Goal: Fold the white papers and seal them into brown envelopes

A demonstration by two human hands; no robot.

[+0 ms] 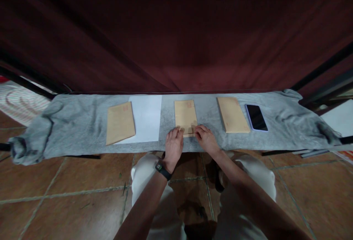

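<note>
A brown envelope [185, 115] lies in the middle of a grey cloth [82, 122] spread over a low bench. My left hand [173, 146] rests flat at the envelope's near left corner, fingers stretched out and touching its edge. My right hand [205, 138] presses its fingertips on the near right corner, fingers bent. A black watch [163, 170] sits on my left wrist. Neither hand has lifted the envelope.
To the left lie another brown envelope [120, 122] and a white sheet [146, 116] partly under it. To the right are a stack of brown envelopes [233, 115] and a dark phone [256, 117]. A dark red curtain [176, 30] hangs behind. Tiled floor lies below.
</note>
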